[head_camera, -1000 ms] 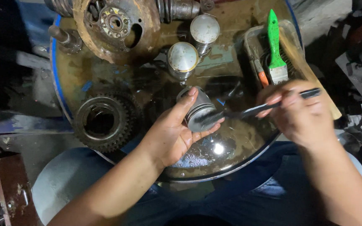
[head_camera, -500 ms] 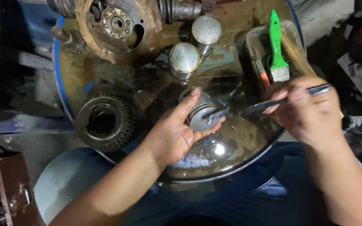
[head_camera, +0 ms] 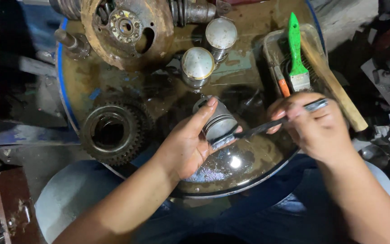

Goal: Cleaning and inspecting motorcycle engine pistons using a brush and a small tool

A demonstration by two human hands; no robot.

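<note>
Grey metal fills our left hand (head_camera: pixel 190 147): we cup a ringed piston (head_camera: pixel 220 122) in the palm, fingers wrapped up its far side, over a shallow pan of dark oily liquid (head_camera: pixel 231 167) near the middle of the scene. Our right hand (head_camera: pixel 314 129) is closed around the handle of a thin dark brush (head_camera: pixel 267 126), whose tip touches the piston's near side. Two more pistons (head_camera: pixel 198 65) stand upright just beyond, on the stained drum top (head_camera: pixel 244 27). A toothed gear (head_camera: pixel 113 131) lies to the left, a rusty round plate (head_camera: pixel 127 29) sits far left, and a green-handled brush (head_camera: pixel 296 54) rests in a tray (head_camera: pixel 269 45) on the far right.
</note>
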